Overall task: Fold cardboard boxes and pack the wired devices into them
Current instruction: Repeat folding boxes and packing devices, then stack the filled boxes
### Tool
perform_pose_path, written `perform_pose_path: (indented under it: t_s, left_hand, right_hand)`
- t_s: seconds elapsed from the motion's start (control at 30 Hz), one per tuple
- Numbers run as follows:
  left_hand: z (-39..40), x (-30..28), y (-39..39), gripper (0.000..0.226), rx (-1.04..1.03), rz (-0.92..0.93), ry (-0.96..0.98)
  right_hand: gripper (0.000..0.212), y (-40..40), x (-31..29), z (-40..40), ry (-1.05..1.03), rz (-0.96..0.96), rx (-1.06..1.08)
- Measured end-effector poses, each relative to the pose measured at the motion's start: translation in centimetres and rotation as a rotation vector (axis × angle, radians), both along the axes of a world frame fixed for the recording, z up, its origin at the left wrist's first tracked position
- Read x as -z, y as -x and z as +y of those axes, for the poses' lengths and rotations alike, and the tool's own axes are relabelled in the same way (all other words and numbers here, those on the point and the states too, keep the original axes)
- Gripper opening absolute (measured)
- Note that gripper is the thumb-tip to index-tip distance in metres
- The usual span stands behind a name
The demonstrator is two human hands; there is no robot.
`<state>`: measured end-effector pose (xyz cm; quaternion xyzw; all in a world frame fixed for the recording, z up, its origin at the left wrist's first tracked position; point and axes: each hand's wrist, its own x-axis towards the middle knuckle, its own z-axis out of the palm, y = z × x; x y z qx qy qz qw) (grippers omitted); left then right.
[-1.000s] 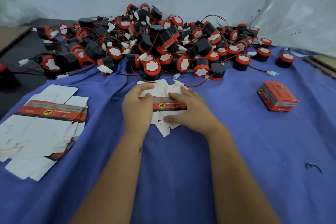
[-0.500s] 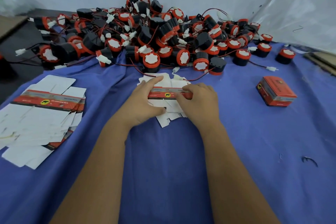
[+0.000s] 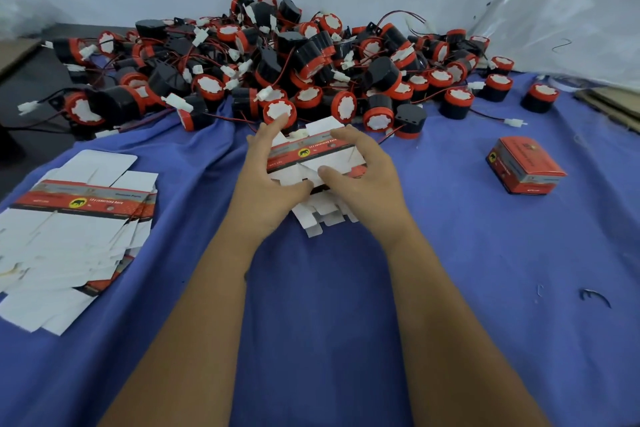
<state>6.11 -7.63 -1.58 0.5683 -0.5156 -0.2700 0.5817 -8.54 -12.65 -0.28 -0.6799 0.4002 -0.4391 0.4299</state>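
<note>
Cardboard: white inside with a red and grey printed band, the box blank (image 3: 313, 158) is half raised between both hands, above the centre of the blue cloth (image 3: 346, 305).
Left fingers: the left hand (image 3: 266, 189) curls round the blank's left end, thumb underneath at its near edge, forefinger stretched toward 12 o'clock.
Right fingers: the right hand (image 3: 367, 180) grips the right end, fingers arched over the top, thumb pressing the near flap.
Hidden: both ends of the blank lie under the hands; its near flaps (image 3: 323, 215) show only partly below the thumbs, and how far the folding has gone cannot be told.
Long axis: the blank runs from 9 to 3 o'clock, printed band up and facing the camera, one white flap standing at its far edge.
Count, blanks: one in hand; a stack (image 3: 74, 236) of flat ones at 9 o'clock, overlapped and cut off at the left edge, too many layers to count.
Count, boxes: one closed red box (image 3: 526, 165) at 3 o'clock, well apart from the hands.
Count, devices: a heap (image 3: 277, 62) of black and red round ones with red wires and white plugs at 12 o'clock, tangled and uncountable; one stray device (image 3: 539, 97) stands at 2 o'clock.
Hard to make out: the print on the band is blurred.
</note>
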Motion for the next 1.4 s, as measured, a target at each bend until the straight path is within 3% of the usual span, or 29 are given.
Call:
perform_pose_path:
  t_s: [0.2, 0.47, 0.6, 0.7, 0.87, 1.03, 1.23, 1.4]
  left_hand:
    - [-0.1, 0.1, 0.9, 0.071, -0.003, 0.137, 0.01]
    - [0.0, 0.0, 0.5, 0.062, 0.052, 0.323, 0.053]
    - [0.1, 0.0, 0.4, 0.074, 0.03, 0.173, -0.056]
    - [0.3, 0.0, 0.3, 0.073, -0.011, 0.059, -0.144]
    - [0.4, 0.5, -0.7, 0.051, 0.032, -0.052, -0.129]
    - [0.3, 0.6, -1.1, 0.066, -0.054, -0.146, -0.109]
    - [0.3, 0.3, -0.1, 0.078, -0.094, -0.241, -0.072]
    - [-0.2, 0.2, 0.9, 0.06, -0.076, -0.103, -0.002]
  right_hand:
    - [0.065, 0.2, 0.3, 0.1, -0.049, -0.132, -0.094]
    - [0.07, 0.1, 0.8, 0.2, 0.005, -0.071, -0.095]
    - [0.057, -0.3, 0.7, 0.4, 0.092, 0.035, -0.079]
    - [0.041, 0.3, 0.6, 0.1, 0.038, -0.021, -0.057]
    - [0.031, 1.7, 0.1, -0.4, 0.058, 0.104, -0.073]
    - [0.023, 1.8, 0.8, -1.0, 0.098, 0.221, -0.087]
    - [0.022, 0.1, 1.0, -0.2, 0.163, 0.115, -0.07]
    - [0.057, -0.8, 0.9, 0.7, 0.269, 0.153, -0.07]
